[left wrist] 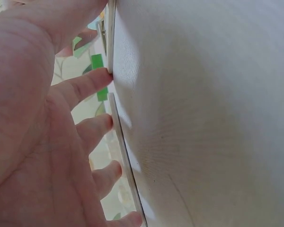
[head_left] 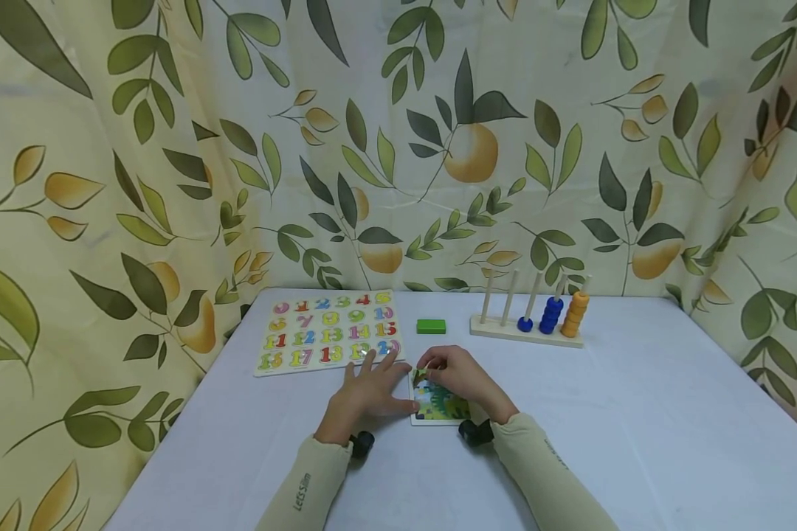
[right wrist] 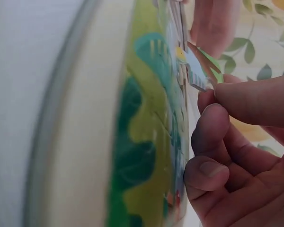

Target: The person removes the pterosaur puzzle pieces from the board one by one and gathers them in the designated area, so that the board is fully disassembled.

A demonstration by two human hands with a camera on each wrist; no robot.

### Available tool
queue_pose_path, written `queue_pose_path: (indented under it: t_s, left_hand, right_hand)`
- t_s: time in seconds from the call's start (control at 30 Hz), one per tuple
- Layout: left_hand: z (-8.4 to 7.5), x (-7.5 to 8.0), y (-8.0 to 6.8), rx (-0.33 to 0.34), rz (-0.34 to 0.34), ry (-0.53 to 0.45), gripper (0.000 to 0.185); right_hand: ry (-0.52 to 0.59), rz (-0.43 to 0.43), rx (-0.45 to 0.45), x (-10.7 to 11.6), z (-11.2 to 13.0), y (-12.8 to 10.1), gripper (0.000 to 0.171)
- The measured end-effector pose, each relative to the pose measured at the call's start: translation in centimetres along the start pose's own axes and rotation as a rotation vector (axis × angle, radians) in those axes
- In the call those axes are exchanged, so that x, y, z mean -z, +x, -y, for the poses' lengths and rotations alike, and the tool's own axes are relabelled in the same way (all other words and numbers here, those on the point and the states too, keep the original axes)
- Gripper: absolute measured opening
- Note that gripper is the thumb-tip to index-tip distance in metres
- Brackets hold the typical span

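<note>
A small jigsaw puzzle [head_left: 441, 405] with a green and teal dinosaur picture lies in a white-edged tray in front of me. My right hand [head_left: 463, 375] pinches a puzzle piece [right wrist: 197, 71] between thumb and index finger, over the far left part of the picture. In the right wrist view the piece is tilted up from the picture, its other fingers curled loosely below. My left hand [head_left: 370, 391] is spread flat, thumb and index fingertip at the tray's left edge. Its other fingertips rest along the near edge of a number board [head_left: 332, 332].
A green block [head_left: 431, 326] lies beyond the puzzle. At the back right stands a wooden peg counter [head_left: 525, 336] with blue and orange beads. The white-covered table [head_left: 637, 428] ends at a leaf-and-fruit patterned curtain [head_left: 385, 184].
</note>
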State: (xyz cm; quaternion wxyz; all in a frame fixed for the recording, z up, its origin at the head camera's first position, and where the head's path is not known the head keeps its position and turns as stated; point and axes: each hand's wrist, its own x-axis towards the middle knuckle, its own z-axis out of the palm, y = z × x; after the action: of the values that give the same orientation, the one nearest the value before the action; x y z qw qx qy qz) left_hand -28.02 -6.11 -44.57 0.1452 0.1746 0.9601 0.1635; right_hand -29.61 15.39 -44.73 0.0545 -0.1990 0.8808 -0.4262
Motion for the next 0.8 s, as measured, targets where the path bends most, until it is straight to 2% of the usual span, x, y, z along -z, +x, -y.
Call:
queue_pose_path:
  t_s: [0.37, 0.63, 0.8]
  left_hand:
    - [0.0, -0.1, -0.1, -0.012, -0.005, -0.022, 0.076]
    - [-0.4, 0.0, -0.1, 0.004, -0.007, -0.020, 0.076]
    - [-0.1, 0.0, -0.2, -0.008, -0.010, -0.022, 0.075]
  right_hand:
    - [0.065, -0.081, -0.041, 2.1, -0.2, -0.7, 0.010]
    - [0.040, -0.116, -0.090, 4.7, -1.7, -1.3, 0.011]
    - [0.047, -0.127, -0.116, 6.5, -3.1, -1.7, 0.012]
